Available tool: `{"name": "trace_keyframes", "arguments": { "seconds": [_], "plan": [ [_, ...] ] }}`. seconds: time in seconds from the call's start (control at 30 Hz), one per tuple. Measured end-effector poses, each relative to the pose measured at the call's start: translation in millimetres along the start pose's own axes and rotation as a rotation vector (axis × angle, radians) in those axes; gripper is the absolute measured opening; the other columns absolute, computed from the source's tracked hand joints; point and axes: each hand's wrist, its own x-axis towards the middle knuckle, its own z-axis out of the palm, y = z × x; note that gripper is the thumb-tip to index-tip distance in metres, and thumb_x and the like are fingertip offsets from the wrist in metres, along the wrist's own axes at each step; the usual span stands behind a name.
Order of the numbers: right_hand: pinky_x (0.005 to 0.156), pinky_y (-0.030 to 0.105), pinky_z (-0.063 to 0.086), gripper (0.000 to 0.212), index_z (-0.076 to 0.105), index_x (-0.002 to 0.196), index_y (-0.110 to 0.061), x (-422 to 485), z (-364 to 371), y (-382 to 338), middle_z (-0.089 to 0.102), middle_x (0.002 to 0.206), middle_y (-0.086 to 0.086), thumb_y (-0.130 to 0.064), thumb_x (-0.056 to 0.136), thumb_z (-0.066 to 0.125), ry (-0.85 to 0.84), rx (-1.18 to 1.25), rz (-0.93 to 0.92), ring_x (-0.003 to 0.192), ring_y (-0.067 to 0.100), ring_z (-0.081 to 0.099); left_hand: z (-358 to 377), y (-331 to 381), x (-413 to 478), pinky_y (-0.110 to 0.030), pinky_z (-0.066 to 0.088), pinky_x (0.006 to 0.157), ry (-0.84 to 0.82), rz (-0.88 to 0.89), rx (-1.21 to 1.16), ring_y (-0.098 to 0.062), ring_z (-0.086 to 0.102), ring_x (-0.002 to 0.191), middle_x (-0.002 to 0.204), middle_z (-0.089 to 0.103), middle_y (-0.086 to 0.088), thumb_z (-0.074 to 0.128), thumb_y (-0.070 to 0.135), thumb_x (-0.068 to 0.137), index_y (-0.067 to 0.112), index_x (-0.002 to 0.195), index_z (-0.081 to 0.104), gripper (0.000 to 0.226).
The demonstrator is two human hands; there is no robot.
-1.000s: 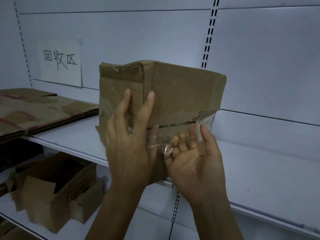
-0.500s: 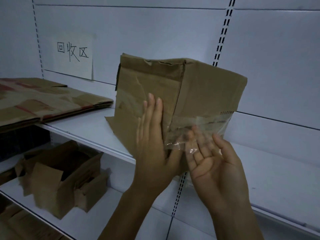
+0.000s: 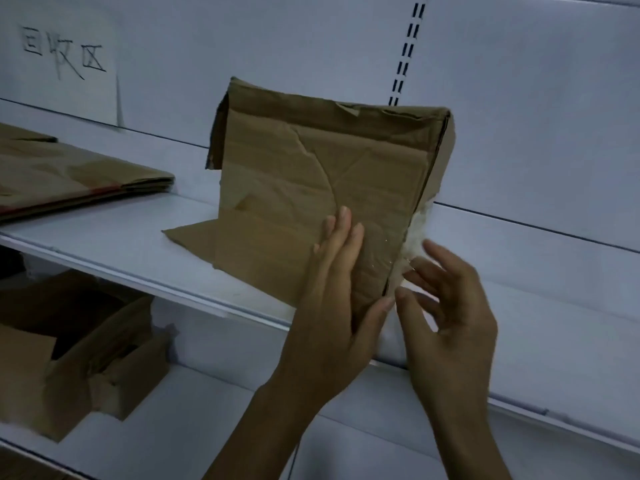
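Note:
A worn brown cardboard box [image 3: 311, 174] stands on the white shelf [image 3: 114, 244], its creased broad face turned toward me and a loose flap lying on the shelf at its lower left. My left hand [image 3: 339, 299] presses flat against the lower right part of that face, fingers straight and thumb at the box's corner edge. My right hand [image 3: 446, 306] is just right of that corner with fingers spread and slightly bent. A crumpled strip of clear tape [image 3: 414, 237] hangs off the corner by my right fingertips; whether they pinch it is unclear.
Flattened cardboard [image 3: 69, 178] is stacked on the same shelf at the left. A torn open box [image 3: 79, 355] sits on the lower shelf. A paper sign with handwritten characters [image 3: 65, 57] hangs on the back wall. A slotted upright [image 3: 405, 53] runs behind the box.
The box has turned so its broad face points at me. The tape strip has peeled round to the right corner. My left hand slid lower on the face.

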Motion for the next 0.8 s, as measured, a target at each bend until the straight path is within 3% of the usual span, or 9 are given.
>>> {"name": "trace_keyframes", "arguments": {
  "seconds": [0.1, 0.2, 0.27, 0.4, 0.53, 0.63, 0.7, 0.8],
  "plan": [
    [0.071, 0.032, 0.057, 0.022, 0.069, 0.109, -0.014, 11.5, 1.8, 18.6, 0.071, 0.097, -0.001, -0.014, 0.086, 0.069, 0.079, -0.448, -0.365, 0.085, 0.014, 0.067, 5.6, -9.9, -9.3, -0.021, 0.034, 0.108, 0.166, 0.075, 0.126, -0.019, 0.041, 0.132, 0.142, 0.037, -0.005, 0.063, 0.032, 0.087, 0.013, 0.124, 0.048, 0.045],
    [0.049, 0.026, 0.043, 0.009, 0.073, 0.093, -0.010, 26.6, 0.7, 22.5, 0.066, 0.072, 0.006, -0.014, 0.085, 0.070, 0.198, -0.716, -0.619, 0.060, 0.021, 0.058, 10.9, -19.8, -18.5, -0.020, 0.048, 0.092, 0.288, 0.219, 0.265, -0.018, 0.056, 0.105, 0.116, 0.053, -0.003, 0.065, 0.031, 0.089, 0.012, 0.104, 0.066, 0.024],
    [0.051, 0.025, 0.036, 0.005, 0.073, 0.083, -0.007, 32.8, -3.2, 24.7, 0.063, 0.070, 0.011, -0.003, 0.080, 0.073, 0.251, -0.772, -0.778, 0.060, 0.023, 0.054, 13.3, -20.0, -19.6, -0.019, 0.047, 0.090, 0.298, 0.212, 0.308, -0.018, 0.057, 0.100, 0.110, 0.054, -0.001, 0.063, 0.031, 0.091, 0.009, 0.098, 0.073, 0.025],
    [0.071, 0.033, 0.046, 0.012, 0.073, 0.073, -0.001, 44.5, -11.7, 34.6, 0.071, 0.087, 0.020, 0.000, 0.084, 0.068, 0.103, -0.730, -1.015, 0.083, 0.031, 0.065, 13.1, -15.4, -15.1, -0.014, 0.038, 0.094, 0.281, 0.142, 0.363, -0.019, 0.052, 0.100, 0.109, 0.050, 0.001, 0.061, 0.034, 0.090, 0.022, 0.099, 0.071, 0.018],
    [0.064, 0.033, 0.050, 0.014, 0.070, 0.073, 0.002, 61.6, -18.2, 35.5, 0.070, 0.090, 0.020, -0.002, 0.085, 0.066, -0.104, -0.688, -1.000, 0.078, 0.032, 0.067, 13.8, -12.8, -9.3, -0.056, 0.043, 0.094, 0.242, 0.081, 0.376, -0.029, 0.044, 0.126, 0.126, 0.056, -0.006, 0.063, 0.035, 0.087, 0.028, 0.097, 0.064, 0.011],
    [0.067, 0.020, 0.046, 0.016, 0.069, 0.073, 0.001, 65.1, -18.6, 36.3, 0.071, 0.086, 0.015, -0.005, 0.087, 0.064, -0.143, -0.580, -0.927, 0.077, 0.021, 0.066, 12.8, -11.3, -6.8, -0.061, 0.041, 0.094, 0.198, 0.059, 0.391, -0.033, 0.038, 0.134, 0.136, 0.052, -0.011, 0.061, 0.037, 0.087, 0.032, 0.096, 0.058, 0.011],
    [0.076, 0.012, 0.047, 0.012, 0.068, 0.076, 0.001, 63.0, -15.5, 36.4, 0.070, 0.082, 0.010, -0.007, 0.085, 0.064, -0.157, -0.428, -0.805, 0.082, 0.012, 0.063, 11.8, -11.6, -7.9, -0.062, 0.035, 0.102, 0.171, 0.047, 0.408, -0.033, 0.035, 0.138, 0.141, 0.047, -0.010, 0.060, 0.039, 0.087, 0.034, 0.097, 0.057, 0.011],
    [0.076, 0.014, 0.051, 0.008, 0.067, 0.077, -0.002, 61.8, -13.8, 36.5, 0.066, 0.077, 0.002, -0.008, 0.082, 0.065, -0.177, -0.214, -0.616, 0.083, 0.005, 0.064, 10.3, -12.0, -8.9, -0.058, 0.026, 0.109, 0.140, 0.048, 0.431, -0.032, 0.031, 0.140, 0.145, 0.043, -0.008, 0.060, 0.041, 0.087, 0.036, 0.100, 0.057, 0.014]
  ]
}}
